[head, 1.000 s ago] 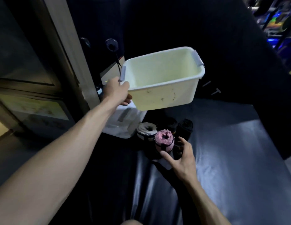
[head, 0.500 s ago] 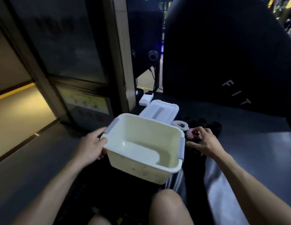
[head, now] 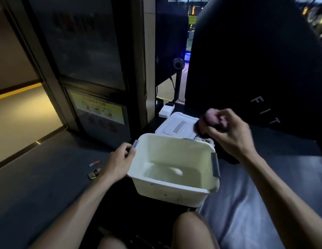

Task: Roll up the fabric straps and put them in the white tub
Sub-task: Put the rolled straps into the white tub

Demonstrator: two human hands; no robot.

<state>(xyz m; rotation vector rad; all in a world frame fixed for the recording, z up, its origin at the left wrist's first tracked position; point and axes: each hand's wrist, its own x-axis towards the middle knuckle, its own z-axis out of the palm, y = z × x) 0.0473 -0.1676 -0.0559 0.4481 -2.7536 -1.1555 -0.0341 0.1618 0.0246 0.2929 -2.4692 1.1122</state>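
The white tub (head: 167,193) stands in front of me with its inside bare. My left hand (head: 119,162) grips its left rim by the grey handle. My right hand (head: 228,133) is raised above the tub's far right corner and holds a rolled pink fabric strap (head: 211,119), blurred by motion. A pale rolled strap (head: 207,140) peeks out just behind the tub's far rim. Other dark rolls are hidden behind my right hand.
The tub's white lid (head: 176,126) lies behind it, with a small white box (head: 166,110) further back. Small items (head: 94,172) lie on the dark floor to the left. A large black padded shape (head: 255,60) rises at the back right. My knee (head: 190,229) is below the tub.
The tub has come down from the air to rest in front of me. My right hand took the pink roll from the mat and lifted it above the tub's corner.
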